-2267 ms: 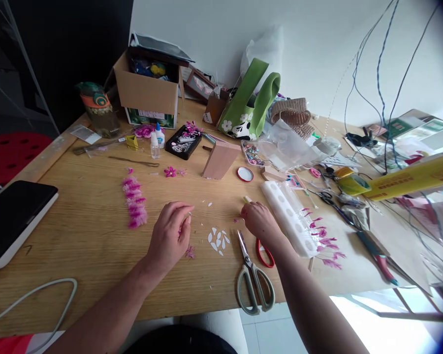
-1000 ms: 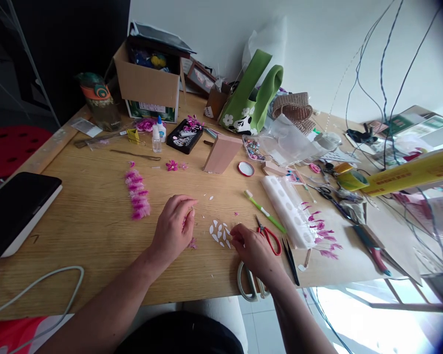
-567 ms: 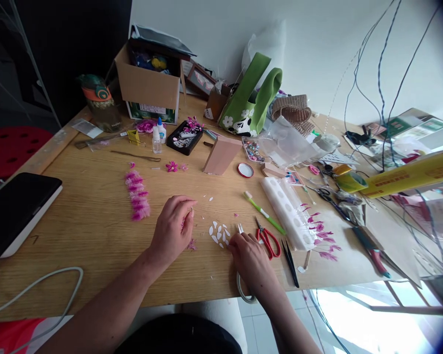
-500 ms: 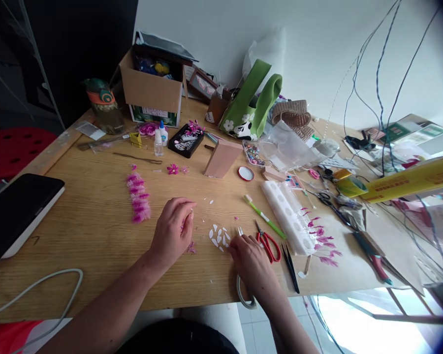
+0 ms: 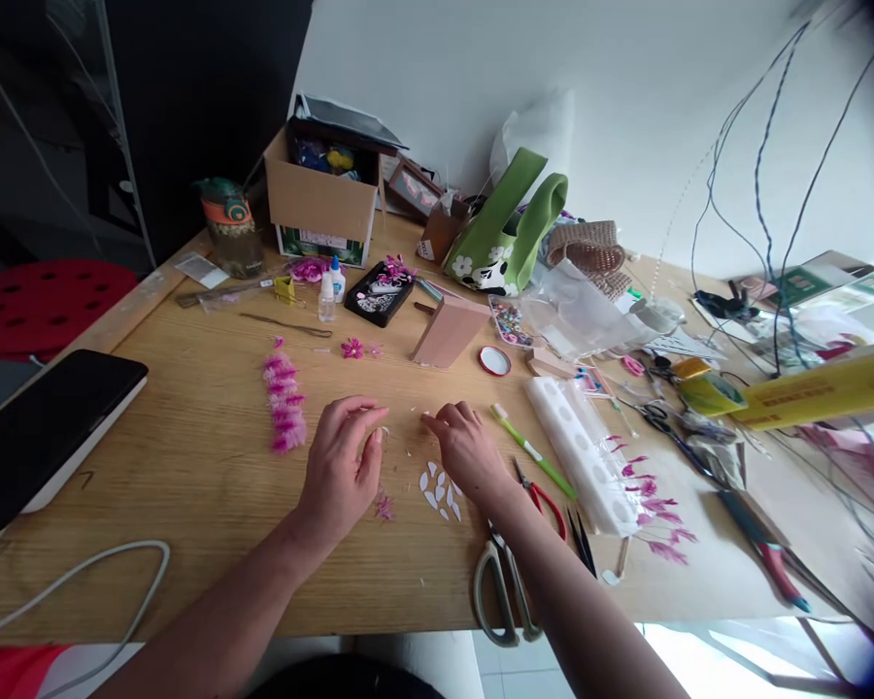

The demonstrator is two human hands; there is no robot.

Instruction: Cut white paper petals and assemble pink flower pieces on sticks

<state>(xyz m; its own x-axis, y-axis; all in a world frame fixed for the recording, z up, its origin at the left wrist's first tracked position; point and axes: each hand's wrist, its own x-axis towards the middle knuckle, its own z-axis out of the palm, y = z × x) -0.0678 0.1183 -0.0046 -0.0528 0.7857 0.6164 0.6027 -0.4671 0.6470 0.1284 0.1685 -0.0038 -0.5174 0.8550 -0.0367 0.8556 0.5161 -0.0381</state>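
My left hand (image 5: 344, 454) hovers over the table left of the middle, fingers curved and thumb apart. A tiny pale bit shows by its thumb, too small to name. My right hand (image 5: 466, 451) reaches palm-down with thumb and forefinger pinched on a small white cut-out piece (image 5: 426, 416). Just below that hand lies a cluster of white leaf-shaped cut-outs (image 5: 432, 499). Scissors with pale grey handles (image 5: 487, 592) lie under my right forearm, their blades partly hidden. A small pink flower scrap (image 5: 384, 504) is near my left wrist.
Red-handled pliers (image 5: 552, 512), black tweezers (image 5: 581, 544) and a green toothbrush (image 5: 535, 451) lie on the right. A fluffy pink strip (image 5: 284, 403) is at left. Behind stand a pink block (image 5: 448, 333), a red-rimmed lid (image 5: 494, 361) and glue bottles (image 5: 336, 282).
My right hand has left the scissors and moved forward and left to the white piece. The scissors now rest at the table's front edge. The whole view has shifted slightly.
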